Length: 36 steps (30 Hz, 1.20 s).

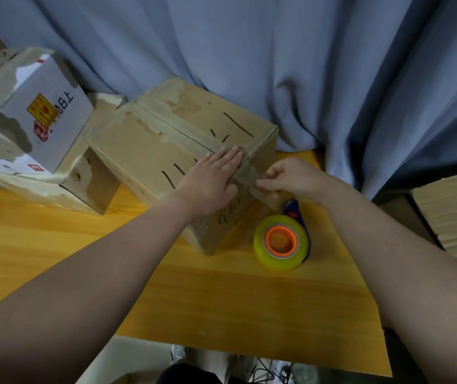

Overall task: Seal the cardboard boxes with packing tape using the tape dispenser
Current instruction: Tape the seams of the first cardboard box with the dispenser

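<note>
**A:** where's the box at?

**B:** brown cardboard box sits on the yellow bench. Left hand lies flat on top, fingers spread out, pressing the tape strip along the seam.

**A:** and the right?

**B:** right hand pinches the strip's loose end at the box edge. Tape dispenser lies on the bench just beside the box.

This looks like a makeshift packing corner in a room rather than a proper warehouse. A yellow wooden table stands against a draped grey-blue curtain, with worn, taped cardboard boxes heaped on it, flat cardboard stacked alongside, and a tape dispenser nearby.
</note>
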Available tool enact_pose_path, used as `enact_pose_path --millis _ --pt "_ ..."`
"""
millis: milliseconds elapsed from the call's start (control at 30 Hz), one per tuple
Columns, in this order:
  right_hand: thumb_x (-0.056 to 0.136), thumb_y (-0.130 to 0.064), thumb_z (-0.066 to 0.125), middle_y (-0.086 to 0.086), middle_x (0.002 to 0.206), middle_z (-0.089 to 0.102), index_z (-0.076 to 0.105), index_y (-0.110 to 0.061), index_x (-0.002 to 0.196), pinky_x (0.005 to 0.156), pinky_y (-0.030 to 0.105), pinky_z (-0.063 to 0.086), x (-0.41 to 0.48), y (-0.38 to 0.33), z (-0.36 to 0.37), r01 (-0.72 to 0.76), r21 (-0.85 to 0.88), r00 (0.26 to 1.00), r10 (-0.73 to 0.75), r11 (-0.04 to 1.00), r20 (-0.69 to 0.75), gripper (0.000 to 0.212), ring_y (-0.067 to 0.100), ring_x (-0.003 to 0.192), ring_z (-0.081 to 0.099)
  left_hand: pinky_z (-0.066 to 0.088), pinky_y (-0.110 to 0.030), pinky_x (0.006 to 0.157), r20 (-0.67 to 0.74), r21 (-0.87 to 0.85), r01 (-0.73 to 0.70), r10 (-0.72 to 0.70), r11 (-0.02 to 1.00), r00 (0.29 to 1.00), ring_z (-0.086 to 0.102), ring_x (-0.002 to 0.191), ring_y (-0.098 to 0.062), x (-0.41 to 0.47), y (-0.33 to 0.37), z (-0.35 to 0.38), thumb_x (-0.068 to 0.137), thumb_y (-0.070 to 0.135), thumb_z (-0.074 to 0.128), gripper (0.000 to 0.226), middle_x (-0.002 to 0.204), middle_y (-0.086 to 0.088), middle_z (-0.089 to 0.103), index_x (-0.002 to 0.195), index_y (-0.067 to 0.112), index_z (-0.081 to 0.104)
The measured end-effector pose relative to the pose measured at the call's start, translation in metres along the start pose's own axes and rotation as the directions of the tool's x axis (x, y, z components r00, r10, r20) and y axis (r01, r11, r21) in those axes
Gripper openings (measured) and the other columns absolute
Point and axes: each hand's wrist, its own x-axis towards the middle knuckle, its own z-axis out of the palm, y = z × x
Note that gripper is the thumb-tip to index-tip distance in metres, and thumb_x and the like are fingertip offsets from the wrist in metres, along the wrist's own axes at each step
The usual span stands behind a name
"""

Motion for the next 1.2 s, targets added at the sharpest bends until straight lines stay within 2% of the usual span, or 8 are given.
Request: enact_pose_path --millis 400,500,600,700,800,933,1100,1200 --pt "0.091 -0.024 0.065 -0.012 0.053 0.052 0.052 -0.021 0.063 0.046 0.009 0.033 0.024 0.027 0.066 0.025 0.154 0.97 0.013 0.988 -0.241 0.031 -0.006 0.046 0.05 -0.007 -0.028 0.117 -0.074 -0.001 0.038 -0.038 0.999 0.997 -0.007 0.146 -0.015 -0.003 -0.007 0.007 0.1 0.046 0.029 0.067 0.159 -0.002 -0.01 0.152 0.019 -0.006" --pt "0.085 -0.027 0.072 -0.008 0.079 0.058 0.057 -0.014 0.087 0.061 0.015 0.039 0.029 0.035 0.077 0.01 0.217 0.947 0.06 0.976 -0.317 0.02 -0.002 0.066 0.053 -0.008 -0.03 0.118 -0.041 0.018 0.061 -0.06 0.998 0.997 -0.008 0.146 -0.015 -0.002 -0.007 0.008 0.101 0.045 0.026 0.066 0.16 -0.003 -0.008 0.152 0.016 -0.003" --pt "0.078 -0.028 0.079 -0.007 0.096 0.053 0.048 -0.01 0.109 0.066 0.014 0.04 0.02 0.048 0.088 -0.076 0.289 0.896 0.193 0.954 -0.399 0.048 0.013 0.088 0.053 -0.01 -0.026 0.115 -0.018 -0.05 0.036 -0.037 0.998 0.999 -0.007 0.146 -0.014 -0.002 -0.005 0.004 0.102 0.041 0.024 0.061 0.16 -0.003 -0.005 0.152 0.015 0.001" --pt "0.092 -0.027 0.062 -0.004 0.1 0.058 0.052 -0.013 0.111 0.073 0.016 0.044 0.003 0.026 0.09 0.134 0.367 0.802 0.117 0.92 -0.586 0.026 0.017 0.097 0.058 -0.008 -0.02 0.113 -0.042 -0.3 -0.002 -0.011 0.954 0.999 -0.002 0.147 -0.013 -0.009 -0.009 -0.007 0.104 0.032 0.026 0.053 0.16 -0.002 0.003 0.152 0.014 0.013" --pt "0.1 -0.047 0.038 0.0 0.154 0.03 0.022 -0.019 0.151 0.111 0.029 0.03 -0.008 -0.012 0.098 0.223 0.481 0.883 0.034 0.848 -0.469 0.061 0.012 0.139 0.03 -0.005 -0.029 0.115 -0.174 -0.144 0.01 -0.035 0.99 0.984 0.004 0.147 -0.02 -0.023 -0.017 -0.009 0.103 0.031 0.028 0.05 0.159 -0.006 0.009 0.151 0.019 0.02" --pt "0.092 -0.067 0.024 -0.001 0.161 -0.01 -0.015 -0.019 0.152 0.121 0.039 0.009 0.019 -0.028 0.139 0.139 0.676 0.923 0.154 0.724 -0.353 0.087 0.012 0.148 -0.001 -0.003 -0.035 0.119 -0.065 -0.074 0.104 -0.109 0.992 0.992 -0.002 0.147 -0.016 -0.039 -0.022 0.004 0.102 0.041 0.018 0.052 0.16 0.0 0.003 0.152 0.026 0.012" --pt "0.049 -0.102 0.023 -0.008 0.159 0.018 0.012 -0.038 0.152 0.112 0.048 0.029 0.067 0.046 0.187 -0.122 0.846 0.937 0.341 0.519 -0.074 0.121 0.018 0.14 0.03 -0.005 -0.032 0.119 -0.02 -0.076 0.088 -0.09 0.993 0.996 -0.005 0.147 -0.015 -0.033 -0.026 0.004 0.103 0.04 0.015 0.052 0.16 0.002 0.0 0.152 0.025 0.007" --pt "0.047 -0.103 0.018 -0.012 0.158 0.021 0.015 -0.044 0.149 0.113 0.054 0.022 0.103 0.074 0.171 -0.044 0.813 0.93 0.321 0.581 -0.18 0.119 0.017 0.142 0.027 -0.007 -0.03 0.117 -0.015 -0.066 0.087 -0.088 0.994 0.996 -0.005 0.147 -0.014 -0.035 -0.026 0.004 0.103 0.039 0.016 0.051 0.16 0.003 0.0 0.152 0.025 0.007"
